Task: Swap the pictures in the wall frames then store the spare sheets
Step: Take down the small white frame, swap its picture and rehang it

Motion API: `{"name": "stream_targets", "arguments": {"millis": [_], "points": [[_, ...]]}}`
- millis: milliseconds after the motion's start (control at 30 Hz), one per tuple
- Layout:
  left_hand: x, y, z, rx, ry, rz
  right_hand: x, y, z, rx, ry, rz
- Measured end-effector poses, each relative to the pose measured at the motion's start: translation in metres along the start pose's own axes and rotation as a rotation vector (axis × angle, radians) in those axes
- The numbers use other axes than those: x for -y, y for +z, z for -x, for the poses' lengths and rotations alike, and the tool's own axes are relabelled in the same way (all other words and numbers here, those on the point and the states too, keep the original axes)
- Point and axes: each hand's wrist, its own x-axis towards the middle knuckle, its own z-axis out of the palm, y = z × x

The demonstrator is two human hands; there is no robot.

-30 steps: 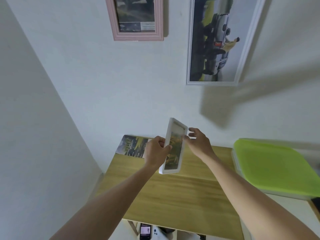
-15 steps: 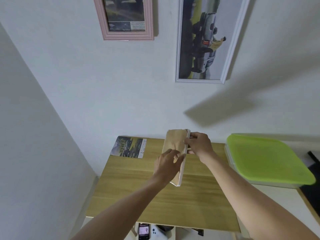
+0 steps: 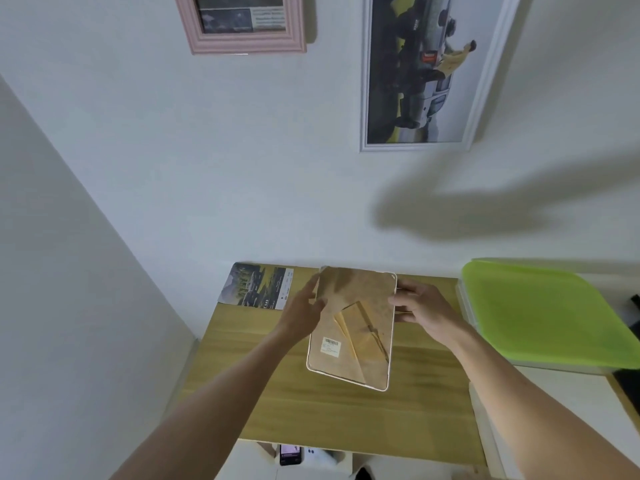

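Both hands (image 3: 304,306) (image 3: 420,306) hold frame (image 3: 351,327) edges above table (image 3: 346,410), back up.

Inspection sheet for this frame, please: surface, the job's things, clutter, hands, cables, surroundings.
Surface: light wooden table, against the wall.
Job's things: small white-edged picture frame, brown backing up, barcode sticker showing; printed car sheet at the table's far left corner; pink wooden frame and tall white frame with car picture on the wall.
Clutter: lime-green lidded bin, right.
Hands: left hand at the frame's left edge; right hand grips its right edge.
Cables: nothing seen.
Surroundings: white walls; phone below the table.
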Motion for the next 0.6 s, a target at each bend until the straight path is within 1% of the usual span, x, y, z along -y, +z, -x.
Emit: {"name": "stream_targets", "arguments": {"millis": [100,167,233,300,400,467,600], "points": [[0.002,0.009,-0.005,-0.03,0.028,-0.027,-0.008,-0.001,-0.01,0.023,0.025,0.014],[0.011,0.016,-0.012,-0.046,0.012,-0.061,-0.011,0.0,-0.017,0.02,0.036,0.044],[0.017,0.023,-0.019,-0.037,-0.017,-0.091,-0.015,0.001,-0.023,-0.017,0.042,0.096],[0.019,0.027,-0.023,-0.035,-0.037,-0.079,-0.02,0.005,-0.027,-0.108,-0.009,0.196],[0.019,0.035,-0.03,-0.035,-0.108,-0.008,-0.034,0.01,-0.038,-0.266,-0.147,0.424],[0.018,0.041,-0.035,-0.038,-0.154,0.02,-0.045,0.012,-0.043,-0.293,-0.194,0.484],[0.016,0.047,-0.044,-0.022,-0.199,0.06,-0.058,0.007,-0.053,-0.258,-0.217,0.595]]}}
